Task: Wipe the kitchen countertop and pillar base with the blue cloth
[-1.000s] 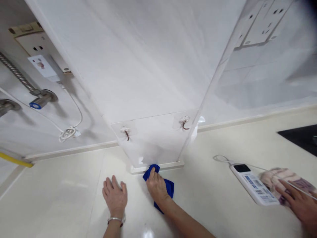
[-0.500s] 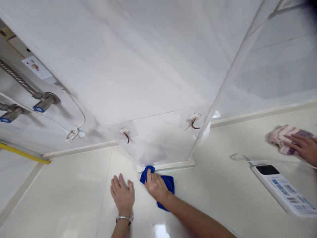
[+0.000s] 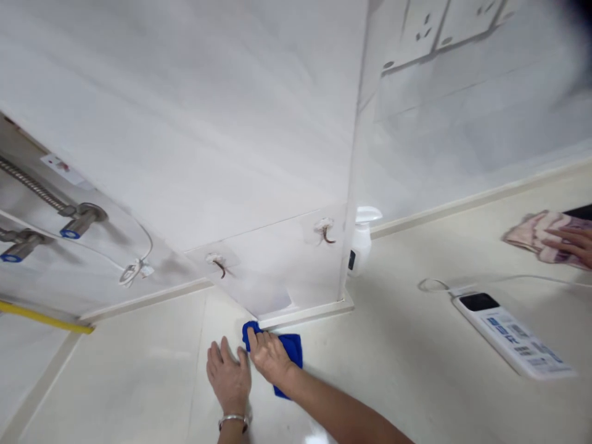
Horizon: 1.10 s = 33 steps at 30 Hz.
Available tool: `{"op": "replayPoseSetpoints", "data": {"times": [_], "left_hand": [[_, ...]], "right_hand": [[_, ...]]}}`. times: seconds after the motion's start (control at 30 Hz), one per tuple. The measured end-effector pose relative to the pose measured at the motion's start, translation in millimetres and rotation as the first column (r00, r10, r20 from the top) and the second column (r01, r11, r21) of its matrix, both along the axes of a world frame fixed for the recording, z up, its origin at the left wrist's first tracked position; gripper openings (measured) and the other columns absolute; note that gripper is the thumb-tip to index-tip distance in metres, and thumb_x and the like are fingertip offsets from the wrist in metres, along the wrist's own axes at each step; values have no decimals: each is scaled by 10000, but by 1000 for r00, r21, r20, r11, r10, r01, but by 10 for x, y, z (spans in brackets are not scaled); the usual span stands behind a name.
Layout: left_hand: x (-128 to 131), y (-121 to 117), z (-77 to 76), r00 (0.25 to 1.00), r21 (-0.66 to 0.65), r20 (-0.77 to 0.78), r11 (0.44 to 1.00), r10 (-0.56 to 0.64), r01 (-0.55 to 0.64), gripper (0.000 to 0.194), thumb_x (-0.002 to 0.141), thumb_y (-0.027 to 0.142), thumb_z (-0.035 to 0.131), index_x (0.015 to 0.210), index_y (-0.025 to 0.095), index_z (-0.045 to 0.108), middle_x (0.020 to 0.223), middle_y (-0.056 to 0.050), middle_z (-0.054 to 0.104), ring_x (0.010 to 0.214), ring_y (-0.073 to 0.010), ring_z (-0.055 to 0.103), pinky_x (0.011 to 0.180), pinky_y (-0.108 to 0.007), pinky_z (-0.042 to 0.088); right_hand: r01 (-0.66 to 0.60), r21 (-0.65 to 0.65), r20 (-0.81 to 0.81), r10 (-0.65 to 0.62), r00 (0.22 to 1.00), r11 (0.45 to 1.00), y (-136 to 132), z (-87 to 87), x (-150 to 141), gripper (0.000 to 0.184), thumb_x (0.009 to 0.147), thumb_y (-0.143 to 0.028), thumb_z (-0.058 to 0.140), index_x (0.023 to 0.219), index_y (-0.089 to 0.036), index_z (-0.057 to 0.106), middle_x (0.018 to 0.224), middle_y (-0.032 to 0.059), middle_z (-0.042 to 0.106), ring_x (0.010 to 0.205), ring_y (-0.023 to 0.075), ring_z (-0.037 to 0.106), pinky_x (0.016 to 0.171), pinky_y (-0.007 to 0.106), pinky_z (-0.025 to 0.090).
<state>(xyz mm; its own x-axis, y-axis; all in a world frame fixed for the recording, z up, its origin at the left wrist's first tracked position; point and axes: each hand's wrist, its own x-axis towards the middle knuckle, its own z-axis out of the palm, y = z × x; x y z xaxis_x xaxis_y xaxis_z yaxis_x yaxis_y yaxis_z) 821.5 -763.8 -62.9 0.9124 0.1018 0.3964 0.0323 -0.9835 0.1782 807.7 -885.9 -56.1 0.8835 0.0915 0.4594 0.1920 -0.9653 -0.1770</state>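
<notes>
My right hand [image 3: 269, 356] is closed on a blue cloth [image 3: 291, 348] and presses it at the left corner of the pillar's base ledge [image 3: 303, 316]. Part of the cloth trails flat beneath my wrist. My left hand [image 3: 229, 376], with a silver bracelet at the wrist, lies palm down on the glossy cream surface [image 3: 139, 382], its fingers spread. It holds nothing and rests just left of the cloth.
At right, another person's hand [image 3: 573, 243] presses a striped cloth [image 3: 531, 234]. A white corded device [image 3: 513, 339] lies nearby. A white bottle [image 3: 361, 246] stands behind the pillar [image 3: 277, 265] with its two hooks. Valves [image 3: 83, 221] and a yellow pipe [image 3: 46, 317] are at left.
My right hand has slid the blue cloth left along the ledge to its corner, closer to my left hand. The view has turned right, showing the bottle and sockets. The other person's cloth has shifted.
</notes>
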Motion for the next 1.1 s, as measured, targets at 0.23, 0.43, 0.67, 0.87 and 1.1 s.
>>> {"op": "replayPoseSetpoints", "data": {"times": [0.23,0.43,0.67,0.87,1.1], "left_hand": [[22,-15,36,999,-30,-41,999,23,-24,594,929,442,359,1394,99,497,1491,-252,433,1439,-351,354,1163,-529,320],[18,-39,41,998,-35,-55,999,21,-23,605,929,444,337,1395,94,498,1514,-256,408,1450,-366,334,1158,-554,316],[7,-64,2,1000,-1,-5,1000,-3,3,608,936,426,337,1403,68,488,1500,-284,411,1448,-377,333,1153,-567,316],[11,-59,-12,999,18,38,1000,-16,16,606,929,423,346,1388,59,501,1487,-285,423,1436,-376,350,1149,-557,323],[12,-61,22,1000,3,27,1000,5,-5,599,925,429,346,1389,81,496,1478,-272,440,1429,-368,365,1140,-553,336]], "right_hand": [[108,-27,-304,-111,946,994,-719,100,-455,431,817,-64,527,1234,-161,571,981,130,698,818,222,681,689,314,509],[463,-65,-421,-445,790,884,-1865,67,-1101,403,915,-161,456,1310,-119,524,999,131,699,821,217,695,665,303,498],[356,-127,-374,-378,847,926,-1648,87,-735,274,860,-87,491,1105,-115,611,921,119,675,800,209,672,679,299,510],[371,-131,-339,-394,855,919,-1003,35,-386,243,820,-23,441,958,-80,631,877,153,643,760,225,640,625,319,498],[-54,73,-342,76,937,996,-368,94,-642,381,765,-218,581,1133,-121,570,970,125,645,854,250,615,736,379,535]]}}
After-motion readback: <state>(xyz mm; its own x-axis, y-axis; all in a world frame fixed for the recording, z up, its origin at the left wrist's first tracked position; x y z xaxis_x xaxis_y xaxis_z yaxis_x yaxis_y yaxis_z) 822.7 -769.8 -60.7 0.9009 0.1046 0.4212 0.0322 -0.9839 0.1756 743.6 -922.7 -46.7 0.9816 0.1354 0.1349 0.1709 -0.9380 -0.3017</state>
